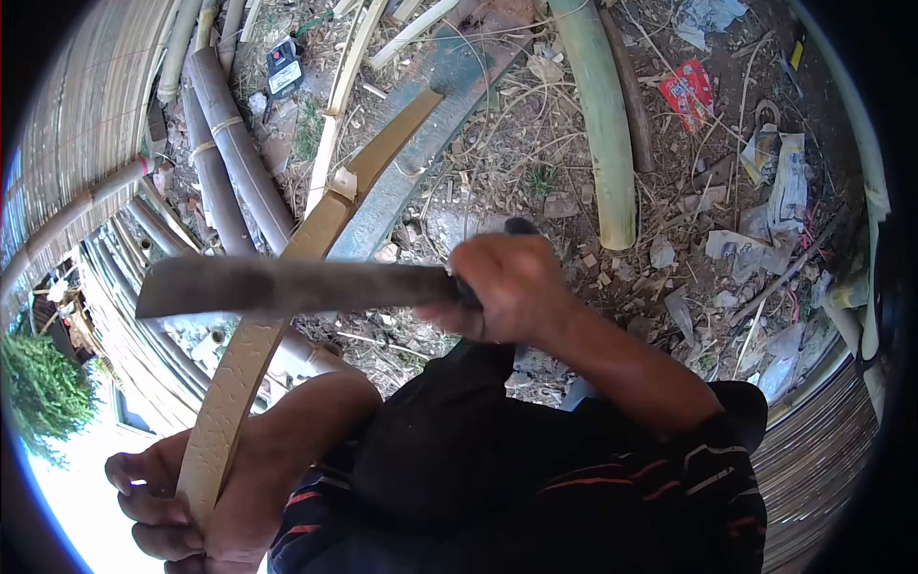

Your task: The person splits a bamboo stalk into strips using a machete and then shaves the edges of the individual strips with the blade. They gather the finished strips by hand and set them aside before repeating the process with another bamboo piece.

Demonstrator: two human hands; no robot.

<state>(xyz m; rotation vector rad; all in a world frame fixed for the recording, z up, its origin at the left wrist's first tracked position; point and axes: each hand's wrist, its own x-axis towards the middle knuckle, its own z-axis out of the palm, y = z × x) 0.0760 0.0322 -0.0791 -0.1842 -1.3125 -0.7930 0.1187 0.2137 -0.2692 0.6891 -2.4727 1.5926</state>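
My right hand (512,287) is wrapped round the dark handle of a machete (287,287). The broad grey blade, slightly blurred, points left and crosses over a split bamboo strip (239,373). At the lower left, my left hand (234,488) grips the near end of that strip, fingers curled round it. The strip slants up and away, pale inner face showing, with shallow cut marks on its near half. A whitish raised chip (344,182) stands at its node. Its far part lies over a worn greenish board (368,225).
A thick green bamboo pole (601,134) lies ahead, with grey poles (239,143) to the left. Shavings and scraps cover the ground. A red wrapper (688,94) and torn packets (786,182) lie at right. A slatted bamboo screen (86,105) stands at left.
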